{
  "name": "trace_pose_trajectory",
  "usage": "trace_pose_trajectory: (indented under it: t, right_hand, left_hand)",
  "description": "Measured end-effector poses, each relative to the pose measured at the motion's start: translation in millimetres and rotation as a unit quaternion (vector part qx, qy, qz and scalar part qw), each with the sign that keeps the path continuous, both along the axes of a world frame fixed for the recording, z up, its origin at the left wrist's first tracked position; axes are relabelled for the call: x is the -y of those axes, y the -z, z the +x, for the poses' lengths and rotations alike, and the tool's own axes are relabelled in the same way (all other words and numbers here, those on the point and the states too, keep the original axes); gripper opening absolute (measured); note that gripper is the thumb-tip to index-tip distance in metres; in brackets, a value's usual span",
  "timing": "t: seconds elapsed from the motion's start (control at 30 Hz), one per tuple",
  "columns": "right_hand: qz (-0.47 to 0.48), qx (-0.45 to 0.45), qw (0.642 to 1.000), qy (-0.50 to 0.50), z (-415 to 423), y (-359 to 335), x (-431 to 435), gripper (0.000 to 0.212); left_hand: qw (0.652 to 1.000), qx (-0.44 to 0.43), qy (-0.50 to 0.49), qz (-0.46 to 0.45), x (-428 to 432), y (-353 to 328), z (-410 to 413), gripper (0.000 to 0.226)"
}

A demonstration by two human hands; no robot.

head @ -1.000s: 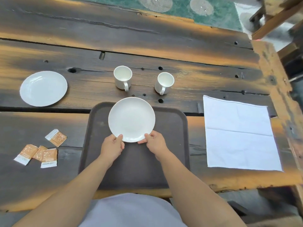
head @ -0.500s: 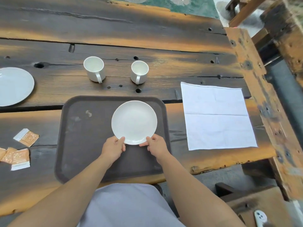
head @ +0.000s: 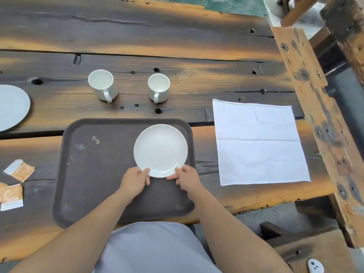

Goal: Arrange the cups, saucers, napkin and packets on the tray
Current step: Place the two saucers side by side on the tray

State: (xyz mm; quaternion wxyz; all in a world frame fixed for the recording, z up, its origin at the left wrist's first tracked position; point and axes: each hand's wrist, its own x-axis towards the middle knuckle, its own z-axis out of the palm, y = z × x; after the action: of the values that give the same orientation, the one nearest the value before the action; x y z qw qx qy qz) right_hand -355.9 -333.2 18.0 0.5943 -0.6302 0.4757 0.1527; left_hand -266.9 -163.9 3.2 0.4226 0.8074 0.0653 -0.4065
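A white saucer (head: 160, 149) sits over the right half of the dark brown tray (head: 88, 174). My left hand (head: 135, 179) and my right hand (head: 187, 178) both pinch its near rim. Two white cups stand upright beyond the tray, one on the left (head: 102, 83) and one on the right (head: 159, 86), handles facing me. A second saucer (head: 11, 107) lies at the far left edge, partly cut off. The white napkin (head: 260, 142) lies flat to the right of the tray. Orange packets (head: 19, 170) lie left of the tray.
The wooden table (head: 177, 46) has knot holes and a gap between planks. Its right end (head: 315, 115) is a worn beam, with a bench (head: 315, 247) and floor beyond. A small white object (head: 315, 266) lies at the bottom right.
The saucer has shifted from the tray's middle to its right half, both hands still on its near rim. The view has swung to the right.
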Motion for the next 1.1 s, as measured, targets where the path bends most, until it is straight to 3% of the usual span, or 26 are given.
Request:
trace_pose_trajectory:
  t: [1.1]
  right_hand:
    - [0.069, -0.041, 0.997, 0.009, 22, 18, 43, 0.019]
  left_hand:
    - [0.998, -0.058, -0.013, 0.035, 40, 23, 17, 0.038]
